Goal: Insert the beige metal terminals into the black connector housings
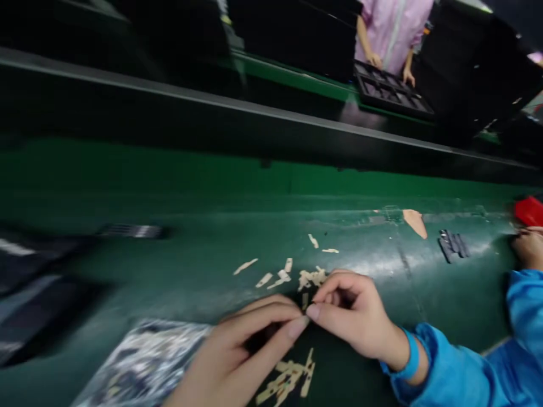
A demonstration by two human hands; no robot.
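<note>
My left hand (254,339) and my right hand (354,314) meet over the green table, thumb and forefinger of each pinched together, fingertips nearly touching. What they pinch is too small and hidden to make out. Just behind the fingertips shows a small pale strip (305,301); I cannot tell whether it is held or lies on the table. Beyond the hands lies a cluster of small beige pieces (313,277), with several loose ones scattered to its left. Nearer to me, partly behind my left hand, is a pile of similar strips (288,380).
A shiny clear plastic bag (144,362) lies left of my left hand. Dark, blurred objects (38,288) sit farther left. Several black parts (453,245) and a tan scrap (414,223) lie right. A co-worker's blue sleeve (526,299) enters at right; another person handles a black tray (392,93) opposite.
</note>
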